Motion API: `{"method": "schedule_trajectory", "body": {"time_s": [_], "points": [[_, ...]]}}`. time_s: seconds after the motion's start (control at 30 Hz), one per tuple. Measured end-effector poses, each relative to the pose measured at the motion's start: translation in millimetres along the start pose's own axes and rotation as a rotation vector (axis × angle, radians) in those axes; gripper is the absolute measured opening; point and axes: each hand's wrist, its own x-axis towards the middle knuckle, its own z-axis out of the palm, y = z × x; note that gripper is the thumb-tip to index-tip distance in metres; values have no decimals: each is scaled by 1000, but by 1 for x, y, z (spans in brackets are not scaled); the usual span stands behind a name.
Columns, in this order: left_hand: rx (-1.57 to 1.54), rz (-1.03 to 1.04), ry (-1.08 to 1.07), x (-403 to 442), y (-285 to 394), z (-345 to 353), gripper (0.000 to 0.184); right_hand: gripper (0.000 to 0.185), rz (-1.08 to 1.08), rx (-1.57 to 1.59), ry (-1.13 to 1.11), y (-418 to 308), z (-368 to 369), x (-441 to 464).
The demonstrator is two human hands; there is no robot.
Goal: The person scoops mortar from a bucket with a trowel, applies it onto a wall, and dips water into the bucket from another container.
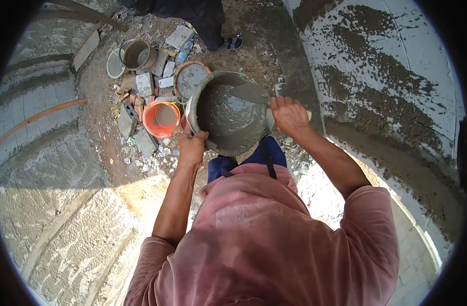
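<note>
A mortar-caked bucket [192,104] holding wet grey mortar [228,115] is in front of my body. My left hand [191,144] grips its left side, the thumb over the rim. In my right hand [290,116], fingers wrapped round the handle, is a trowel [250,94]. Its grey blade reaches over the right rim into the bucket, above or touching the mortar; I cannot tell which. The pale handle end sticks out on the far side of my fist.
An orange bucket [151,122], a round tub of grey liquid [192,76] and more buckets [136,55] stand to the left among broken blocks [127,120] and rubble. Another person's sandalled foot [232,43] is ahead. A mortar-splashed wall [366,56] rises on the right.
</note>
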Motion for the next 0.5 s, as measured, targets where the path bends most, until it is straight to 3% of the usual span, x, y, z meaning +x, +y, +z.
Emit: {"method": "schedule_trajectory", "body": {"time_s": [0.07,0.17,0.27,0.43,0.5], "points": [[-4,14,-24,1,-3,13,40,31,51,-9,-132,-18,66,12],[-50,-26,-47,2,16,21,40,15,71,283,-196,-17,37,6],[-122,-96,8,0,12,11,39,19,168,334,-81,-16,11,-18],[-136,-139,111,-2,-7,-7,41,26,105,388,-157,-17,6,-8],[-182,-150,148,-11,-11,-19,48,30,-55,521,-188,-16,16,3]]}}
